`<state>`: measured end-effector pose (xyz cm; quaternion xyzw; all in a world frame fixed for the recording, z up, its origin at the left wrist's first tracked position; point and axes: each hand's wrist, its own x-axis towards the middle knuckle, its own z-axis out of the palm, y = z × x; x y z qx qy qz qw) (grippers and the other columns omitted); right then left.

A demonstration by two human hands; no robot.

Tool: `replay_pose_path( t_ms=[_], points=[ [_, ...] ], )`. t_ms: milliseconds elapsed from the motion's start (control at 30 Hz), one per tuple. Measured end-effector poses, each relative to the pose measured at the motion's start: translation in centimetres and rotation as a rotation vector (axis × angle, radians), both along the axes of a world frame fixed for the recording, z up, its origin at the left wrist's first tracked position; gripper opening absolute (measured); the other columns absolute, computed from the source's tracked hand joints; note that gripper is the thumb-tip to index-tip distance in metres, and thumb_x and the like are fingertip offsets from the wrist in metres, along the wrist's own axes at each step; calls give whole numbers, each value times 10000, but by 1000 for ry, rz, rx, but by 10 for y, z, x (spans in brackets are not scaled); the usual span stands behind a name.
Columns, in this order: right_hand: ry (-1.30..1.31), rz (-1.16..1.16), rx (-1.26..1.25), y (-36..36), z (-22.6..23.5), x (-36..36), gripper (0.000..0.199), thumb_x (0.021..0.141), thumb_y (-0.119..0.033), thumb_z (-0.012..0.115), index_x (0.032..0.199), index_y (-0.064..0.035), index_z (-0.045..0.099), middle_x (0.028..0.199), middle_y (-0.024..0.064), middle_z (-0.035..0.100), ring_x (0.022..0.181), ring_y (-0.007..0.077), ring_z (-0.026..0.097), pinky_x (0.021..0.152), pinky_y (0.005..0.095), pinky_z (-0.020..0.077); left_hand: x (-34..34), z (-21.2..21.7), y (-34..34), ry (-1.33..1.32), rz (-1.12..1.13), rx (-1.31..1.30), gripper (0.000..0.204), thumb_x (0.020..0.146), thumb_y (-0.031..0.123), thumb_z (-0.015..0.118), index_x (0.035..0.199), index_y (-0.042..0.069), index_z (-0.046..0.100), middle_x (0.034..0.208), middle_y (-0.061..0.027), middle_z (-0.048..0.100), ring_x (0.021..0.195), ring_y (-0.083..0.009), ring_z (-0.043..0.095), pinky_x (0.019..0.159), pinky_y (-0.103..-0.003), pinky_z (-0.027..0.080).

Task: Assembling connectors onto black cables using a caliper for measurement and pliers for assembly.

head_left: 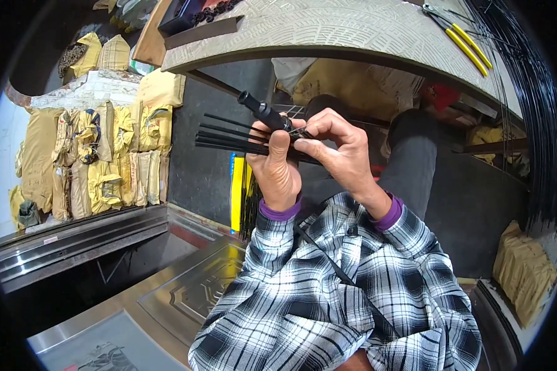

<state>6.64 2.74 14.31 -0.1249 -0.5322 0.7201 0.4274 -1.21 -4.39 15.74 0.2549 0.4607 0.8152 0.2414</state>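
In front of my chest, my left hand (278,176) is closed round a black tube (263,112) that slants up to the left with its hollow end showing. Several thin black rods (229,139) fan out leftward from the same hand, past its raised thumb. Where the rods meet the tube, my right hand (346,151) pinches at a small dark joint piece (301,132) with thumb and index finger. Its fingertips and my left hand's palm hide most of that joint. Both hands are in the air below the table edge.
A pale patterned table (328,28) curves across the top, with yellow-handled pliers (467,46) on it. Long black rods (535,99) hang over its right side. Wrapped packages (108,161) are stacked at left. My trousered leg (411,161) is under the table.
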Motion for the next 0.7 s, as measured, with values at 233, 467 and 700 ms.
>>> replay_pose_path(
  t_ms=[233, 467, 700],
  points=[
    [-178, 109, -57, 19, -1, 4, 116, 722, -32, 700, 733, 15, 594, 718, 12, 586, 739, 67, 532, 687, 212, 441, 6, -6, 11, 59, 104, 41, 309, 824, 245, 639, 970, -15, 556, 860, -105, 617, 783, -170, 585, 751, -281, 456],
    [-139, 81, -114, 8, 0, 2, 113, 720, -26, 700, 754, 2, 596, 771, 3, 576, 731, 67, 529, 690, 203, 442, 7, -12, 12, 163, 62, -37, 432, 852, 388, 556, 1043, 6, 491, 971, -83, 538, 834, -159, 545, 764, -298, 459],
    [-173, -47, 143, 4, -2, 1, 116, 692, -4, 695, 778, 16, 620, 752, 43, 576, 705, 102, 549, 643, 220, 448, 5, -12, 11, 21, 41, -11, 460, 835, 437, 549, 1018, 19, 487, 944, -42, 493, 828, -137, 516, 774, -285, 434]
  ],
)
